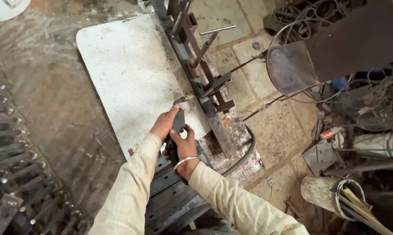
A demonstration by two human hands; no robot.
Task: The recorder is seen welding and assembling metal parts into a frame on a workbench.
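Sleeves, cream-coloured, enter from 6 o'clock and converge near frame centre. Right hand (pixel 184 146), silver bangle (pixel 185 162) at the wrist, wraps closed around the lower grip of a dark welding torch (pixel 178 124). Left hand (pixel 164 125) closes over the torch's upper body from 9 o'clock. Torch nozzle points toward 1 o'clock; its tip sits just beside the dark steel frame (pixel 205 82), near a joint. Black hose (pixel 244 150) curves off at 4 o'clock. Frame runs along the right edge of a white, speckled sheet (pixel 127 74). Rusty pipe (pixel 327 193) holding sticks lies at 4 o'clock; round metal plate (pixel 290 69) and wire tangle at 2 o'clock.
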